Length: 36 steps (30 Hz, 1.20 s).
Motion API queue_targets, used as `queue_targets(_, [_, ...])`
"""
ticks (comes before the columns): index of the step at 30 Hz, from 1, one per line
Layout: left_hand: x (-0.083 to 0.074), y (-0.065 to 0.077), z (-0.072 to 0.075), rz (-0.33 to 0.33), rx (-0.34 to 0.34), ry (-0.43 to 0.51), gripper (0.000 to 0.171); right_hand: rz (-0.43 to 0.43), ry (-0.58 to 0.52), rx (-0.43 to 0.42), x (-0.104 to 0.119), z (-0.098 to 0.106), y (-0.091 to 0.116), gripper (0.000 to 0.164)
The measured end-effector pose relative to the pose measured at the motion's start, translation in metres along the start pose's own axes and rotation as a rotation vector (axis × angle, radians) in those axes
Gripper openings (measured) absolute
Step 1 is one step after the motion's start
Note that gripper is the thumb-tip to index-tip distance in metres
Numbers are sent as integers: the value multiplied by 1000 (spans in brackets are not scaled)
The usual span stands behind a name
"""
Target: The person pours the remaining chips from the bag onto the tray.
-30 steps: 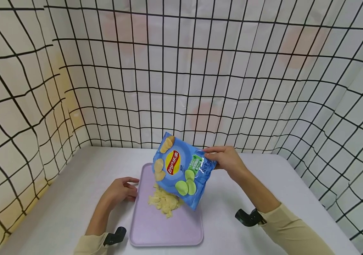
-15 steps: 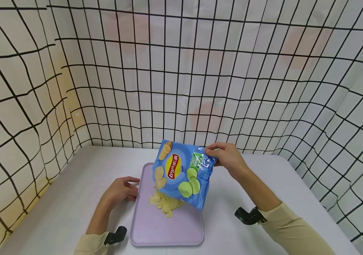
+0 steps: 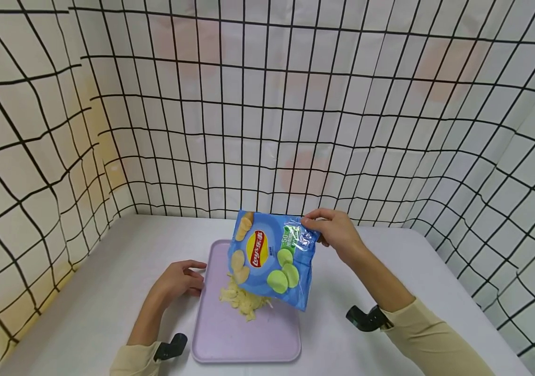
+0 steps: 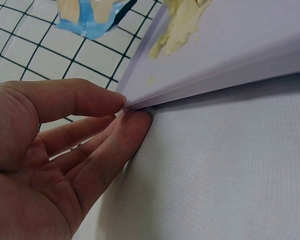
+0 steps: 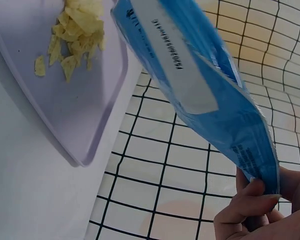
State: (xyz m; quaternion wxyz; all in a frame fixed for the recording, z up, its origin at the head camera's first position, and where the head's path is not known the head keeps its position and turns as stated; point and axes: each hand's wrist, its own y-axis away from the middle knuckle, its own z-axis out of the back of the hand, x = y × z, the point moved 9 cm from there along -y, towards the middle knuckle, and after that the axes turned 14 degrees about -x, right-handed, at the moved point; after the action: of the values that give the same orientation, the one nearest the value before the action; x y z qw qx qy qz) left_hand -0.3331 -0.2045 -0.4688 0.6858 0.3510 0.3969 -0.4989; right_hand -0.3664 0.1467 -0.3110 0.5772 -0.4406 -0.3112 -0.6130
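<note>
My right hand (image 3: 335,232) pinches a blue bag of potato chips (image 3: 272,261) by its right-hand end, as the right wrist view also shows. The bag hangs tilted over the lilac tray (image 3: 246,347), its left end above the food. On the tray lies a heap of broken, pale yellow potato chips (image 3: 243,300), partly hidden behind the bag. My left hand (image 3: 178,282) is at the tray's left side; in the left wrist view its fingers (image 4: 97,102) pinch the tray's rim from above and below.
The tray lies on a white table (image 3: 107,292). Black wire mesh (image 3: 267,120) stands at the back and both sides, with white sheeting behind it. A black wrist camera (image 3: 366,319) sits at the right cuff and another wrist camera (image 3: 171,348) at the left.
The bag's left end has dropped and its lower edge has swung right, so it hangs more level. More of the chip heap shows. My left hand and the tray stay put.
</note>
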Motion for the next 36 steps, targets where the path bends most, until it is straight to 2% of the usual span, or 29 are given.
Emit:
queue_targets(12, [-1, 1, 1, -4, -3, -11, 50, -30, -41, 4, -2, 1, 0, 27])
queue_targets(27, [1, 0, -1, -4, -11, -3, 50, -36, -93, 70, 2, 1, 1, 36])
queue_targets(36, [-1, 1, -1, -8, -12, -2, 50, -37, -100, 77, 2, 2, 0, 38])
